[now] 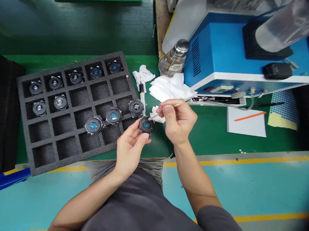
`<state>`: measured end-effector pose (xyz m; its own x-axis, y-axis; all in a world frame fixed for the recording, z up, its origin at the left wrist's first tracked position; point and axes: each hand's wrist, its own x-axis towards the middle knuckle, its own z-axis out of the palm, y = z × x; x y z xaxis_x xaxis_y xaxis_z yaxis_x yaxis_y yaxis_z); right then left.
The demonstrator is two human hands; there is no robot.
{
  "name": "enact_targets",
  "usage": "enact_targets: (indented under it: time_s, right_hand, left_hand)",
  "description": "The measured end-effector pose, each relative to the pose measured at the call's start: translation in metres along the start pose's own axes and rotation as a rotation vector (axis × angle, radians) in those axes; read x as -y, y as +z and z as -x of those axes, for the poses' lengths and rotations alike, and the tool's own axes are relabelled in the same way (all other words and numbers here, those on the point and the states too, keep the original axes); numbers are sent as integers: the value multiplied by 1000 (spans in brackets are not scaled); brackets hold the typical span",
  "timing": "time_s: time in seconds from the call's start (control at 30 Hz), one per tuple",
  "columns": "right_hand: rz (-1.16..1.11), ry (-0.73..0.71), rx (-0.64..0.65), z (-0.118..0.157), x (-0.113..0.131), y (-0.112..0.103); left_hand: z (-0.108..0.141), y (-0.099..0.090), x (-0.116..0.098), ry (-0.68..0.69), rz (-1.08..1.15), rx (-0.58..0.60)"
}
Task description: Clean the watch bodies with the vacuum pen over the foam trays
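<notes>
My left hand [131,145] is closed on a small round black part [146,124] with a bluish centre, held at the near edge of the bench. My right hand [179,122] pinches a thin pen-like tool [157,114], its tip at the part's upper rim. Whether the tip touches cannot be made out. To the left lies a dark grey foam tray [70,155] with square pockets. Several similar round parts sit in its upper pockets, while a silver-centred part [136,107] and two blue-centred parts [114,116] rest on the dividers.
A blue machine [213,46] stands at the right, a grey tube [223,104] running from it towards my right hand. Near it are a glass bottle [170,62], white wipes [172,88], a slim tube with a black cap [142,94] and a paper pad [245,126] with an orange stick.
</notes>
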<state>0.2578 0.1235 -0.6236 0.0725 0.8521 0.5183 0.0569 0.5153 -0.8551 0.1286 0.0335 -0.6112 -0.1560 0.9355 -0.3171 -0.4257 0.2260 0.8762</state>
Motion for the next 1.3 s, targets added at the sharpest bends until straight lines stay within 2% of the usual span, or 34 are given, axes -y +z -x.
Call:
enact_targets:
  time_s: [0.27,0.83,1.3]
  right_hand:
    - [11,42,16,2,-1,-1]
    - [-57,30,64,-4,-5,3]
    - [-19,62,69,-7,-2,2]
  left_hand:
    - [0,0,0,0,-27,-23]
    - [-4,2,-7,-7,-80,-109]
    - [-4,3,-8,-7,-84,-105]
